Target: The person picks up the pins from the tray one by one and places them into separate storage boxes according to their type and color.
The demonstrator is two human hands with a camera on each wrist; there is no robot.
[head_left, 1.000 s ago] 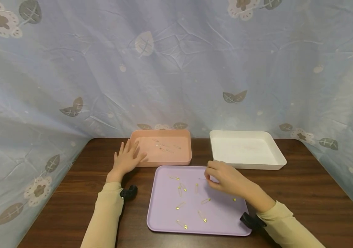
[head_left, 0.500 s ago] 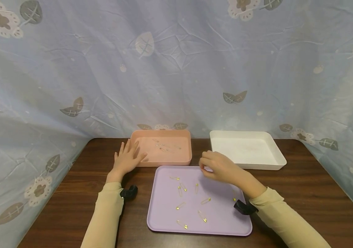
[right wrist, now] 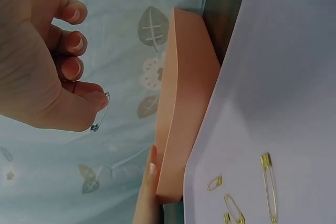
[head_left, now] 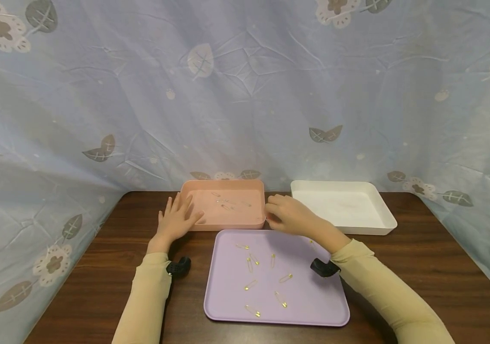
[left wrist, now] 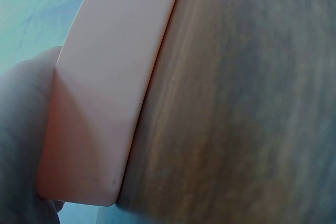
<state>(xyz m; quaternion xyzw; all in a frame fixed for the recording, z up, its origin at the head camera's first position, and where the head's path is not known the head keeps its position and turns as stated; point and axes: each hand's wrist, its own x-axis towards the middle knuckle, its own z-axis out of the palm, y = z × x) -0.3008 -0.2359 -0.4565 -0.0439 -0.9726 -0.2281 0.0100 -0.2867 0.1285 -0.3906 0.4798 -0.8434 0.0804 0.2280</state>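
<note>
In the right wrist view, my right hand [right wrist: 37,72] pinches a silver safety pin [right wrist: 103,109] between thumb and index finger. The head view puts that right hand [head_left: 292,216] by the right edge of the pink tray [head_left: 228,227], above the table; the pin is too small to make out there. My left hand [head_left: 174,220] rests on the pink tray's left rim, its fingers spread and straight. Several silver safety pins [head_left: 228,207] lie inside the pink tray. On the lilac tray [head_left: 225,296] in front are several gold safety pins [head_left: 285,278].
A white tray [head_left: 339,205] stands at the back right of the dark wooden table [head_left: 421,258]. Behind the table hangs a patterned blue curtain [head_left: 245,105]. The right forearm reaches over the lilac tray's right part, and a gold pin [head_left: 311,242] shows beside it.
My right hand has moved up and left from over the lilac tray to the pink tray's right edge, carrying the silver safety pin. The left hand has stayed in place.
</note>
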